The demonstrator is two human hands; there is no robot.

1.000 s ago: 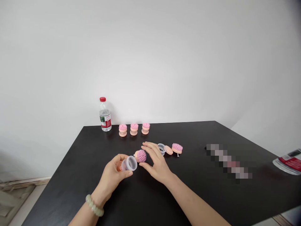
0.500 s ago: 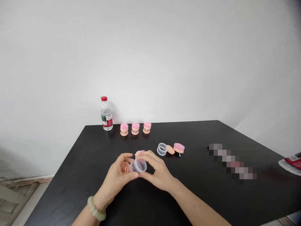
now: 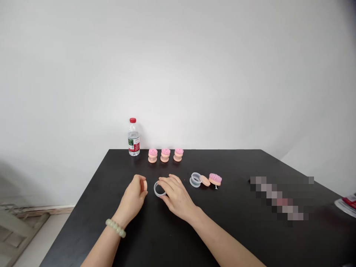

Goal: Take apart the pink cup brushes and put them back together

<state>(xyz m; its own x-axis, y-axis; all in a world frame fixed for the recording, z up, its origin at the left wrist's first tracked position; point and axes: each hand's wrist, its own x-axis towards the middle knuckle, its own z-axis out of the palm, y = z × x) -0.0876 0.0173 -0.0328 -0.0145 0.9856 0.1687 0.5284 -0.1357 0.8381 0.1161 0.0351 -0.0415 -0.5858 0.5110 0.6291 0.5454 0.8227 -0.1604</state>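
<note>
Take the water bottle (image 3: 134,141) as your landmark: it stands upright, red cap on top, at the far left of the black table (image 3: 236,230), near the wall (image 3: 222,74). Your left hand (image 3: 132,198) is nearer to you than the bottle, almost straight in front of it, with thumb and fingers drawn narrowly together on a peach piece (image 3: 145,185); your palm side hides part of it. Your right hand (image 3: 175,194), nearer to you and right of the bottle, curls around a translucent ring (image 3: 156,193), thumb below and fingers over its far side. You hold these two apart from each other, and whether the ring touches the tabletop, you cannot tell. Just right of the bottle, three assembled brushes (image 3: 164,155) stand in a row, pink bristles up. Farther right of the bottle and nearer to you lie a second translucent ring (image 3: 194,183), a peach disc (image 3: 205,181) leaning at its edge, and a tilted brush head (image 3: 215,180) with a white stem (image 3: 216,187) beneath. Well to the right of the bottle is a pixelated strip (image 3: 280,202). A pale beaded bracelet (image 3: 115,227) circles your left wrist.
</note>
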